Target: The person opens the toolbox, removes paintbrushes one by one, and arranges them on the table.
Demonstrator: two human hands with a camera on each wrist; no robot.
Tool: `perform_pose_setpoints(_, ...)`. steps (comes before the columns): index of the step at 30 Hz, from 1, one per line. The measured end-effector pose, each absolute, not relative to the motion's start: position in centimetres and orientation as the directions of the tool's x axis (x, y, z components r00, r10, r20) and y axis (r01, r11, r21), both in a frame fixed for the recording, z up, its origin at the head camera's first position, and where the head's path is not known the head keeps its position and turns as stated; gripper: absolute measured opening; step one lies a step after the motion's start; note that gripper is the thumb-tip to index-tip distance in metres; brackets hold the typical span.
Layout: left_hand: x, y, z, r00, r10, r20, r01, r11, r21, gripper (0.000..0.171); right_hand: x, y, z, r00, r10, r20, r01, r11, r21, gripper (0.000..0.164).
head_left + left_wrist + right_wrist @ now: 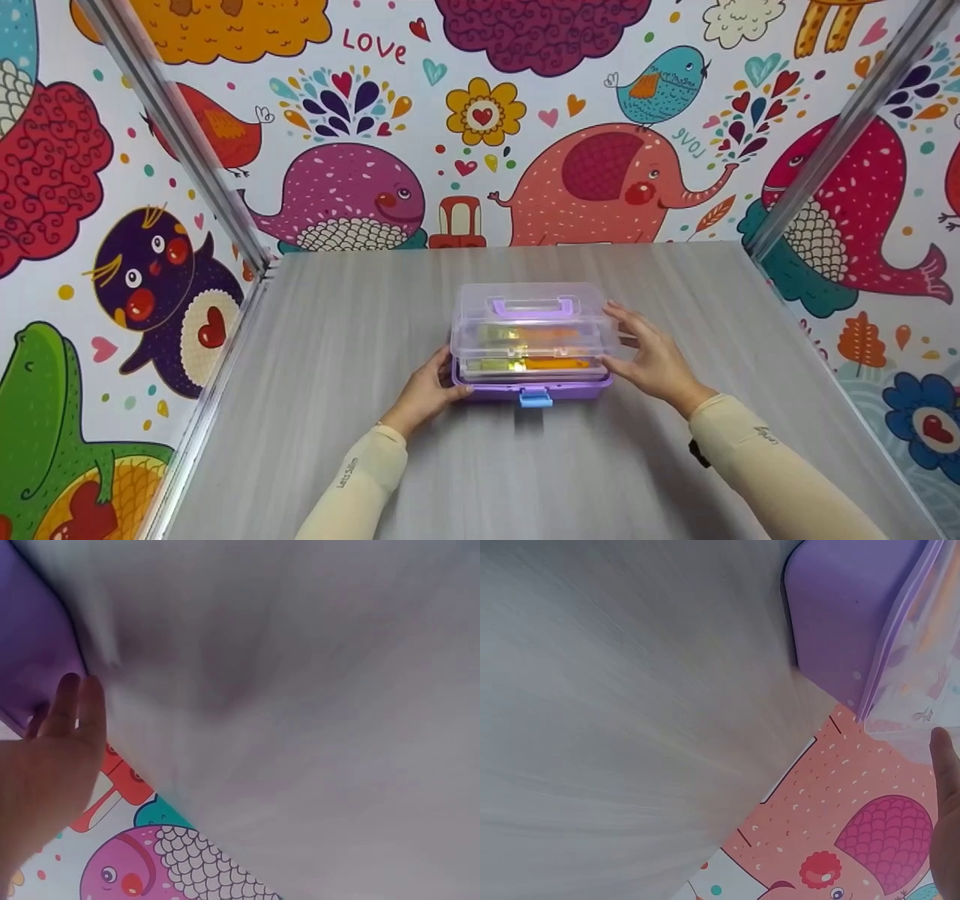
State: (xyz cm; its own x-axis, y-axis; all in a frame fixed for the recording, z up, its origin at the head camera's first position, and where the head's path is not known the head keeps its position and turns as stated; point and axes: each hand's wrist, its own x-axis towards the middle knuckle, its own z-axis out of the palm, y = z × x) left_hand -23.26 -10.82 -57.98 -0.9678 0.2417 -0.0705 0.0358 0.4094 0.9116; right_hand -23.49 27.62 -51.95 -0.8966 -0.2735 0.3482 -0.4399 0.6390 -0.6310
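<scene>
A purple plastic storage box [495, 392] sits on the table with its clear lid [480, 300] tilted partly up. A lilac handle [532, 306] is on the lid, and a blue latch [535, 398] hangs down at the front. Inside, an orange item [556, 364] and yellow-green pieces [487, 365] show through the plastic. My left hand [427, 390] holds the box at its left end, thumb by the front rim and fingers along the purple side. With thumb and fingers spread along its right edge, my right hand [656, 364] holds the lid.
The grey wood-grain table [337, 330] meets cartoon-printed walls [472, 172] at the back and sides. Metal frame posts [180, 135] stand at the corners, and a metal strip [217, 397] follows the left edge.
</scene>
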Motion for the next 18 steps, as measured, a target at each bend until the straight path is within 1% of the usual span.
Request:
perform_pose_setpoints(4,-23.1,-10.7,-57.6,-0.97,0.223,-0.094,0.014,0.438,0.899,0.09,-23.7,27.6,-51.7,-0.901,-0.269,0.339,-0.431,0.634,-0.642,0.082)
perform_pose_setpoints(9,-23.0,-10.7,-57.5,-0.972,0.219,-0.091,0.022,0.466,0.884,0.088,-24.1,27.7,-51.1,-0.916,-0.264,0.304,-0.401,0.639,-0.656,0.082)
perform_pose_setpoints(18,-23.2,-11.1,-57.4,-0.968,0.242,-0.06,0.088,0.557,0.826,0.086,-24.8,27.8,-50.5,-0.932,-0.246,0.266,-0.362,0.654,-0.664,0.082)
